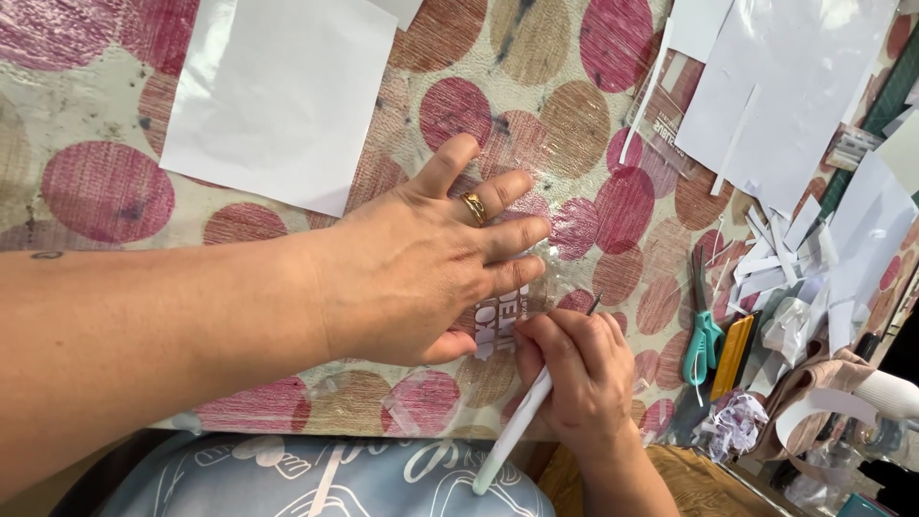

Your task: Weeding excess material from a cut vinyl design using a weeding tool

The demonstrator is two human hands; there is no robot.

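A clear plastic sheet with white lettering [504,321] lies on the dotted tablecloth [105,191], partly under the left hand and just ahead of the right hand's fingertips. The left hand [421,258] is spread flat, palm down, pressing on the sheet; a gold ring [475,207] sits on one finger. It grips nothing. The right hand [574,369] is closed in a pen-like grip round a white-handled weeding tool [522,416], whose dark tip points up and away from the wrist and meets the sheet close beside the left hand's lowest finger. The handle runs back past the wrist toward the person's body.

Beyond the left hand's knuckles lies a large white paper sheet [282,91]. To the outer side of the right hand, near but apart, lie teal-handled scissors [704,335] and a yellow scraper [732,356] side by side. Farther out on that side sits a heap of white paper strips [780,254], with more white paper [775,86] beyond it.
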